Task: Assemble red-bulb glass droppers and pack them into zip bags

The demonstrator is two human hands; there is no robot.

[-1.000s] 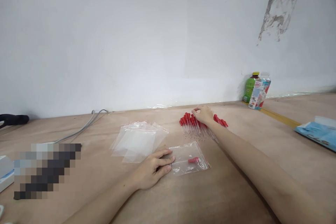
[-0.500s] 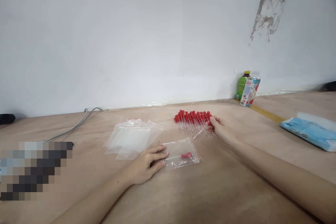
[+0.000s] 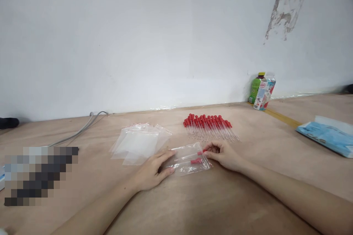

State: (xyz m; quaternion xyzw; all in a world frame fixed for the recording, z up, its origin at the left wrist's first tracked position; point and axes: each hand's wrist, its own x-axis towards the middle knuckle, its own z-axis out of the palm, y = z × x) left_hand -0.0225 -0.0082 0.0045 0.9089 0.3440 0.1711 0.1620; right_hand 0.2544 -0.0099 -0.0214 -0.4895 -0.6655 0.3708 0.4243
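Observation:
A clear zip bag point(image 3: 183, 169) with a red line at its right-hand mouth lies flat in front of me. My left hand point(image 3: 156, 170) rests on its left end, thumb and forefinger spread apart and touching the plastic. Inside lies one dropper with a red bulb point(image 3: 196, 161). At the mouth, my right hand point(image 3: 220, 153) pinches a second dropper point(image 3: 202, 152) by its red bulb. Its clear tube lies in the bag, pointing left. Behind the hands is a row of several red-bulbed droppers point(image 3: 208, 123), tubes toward me.
Several clear zip bags point(image 3: 139, 143) lie overlapping at left of centre. A grey cable point(image 3: 79, 132) runs along the left. Further right stand a green bottle point(image 3: 254, 88) and a printed carton point(image 3: 264, 95) by the wall. A blue packet point(image 3: 325, 136) lies at the right.
My right hand has moved from the dropper row left and nearer, bringing a dropper into the bag's mouth. My left hand has stayed on the bag, its thumb and forefinger now wider apart.

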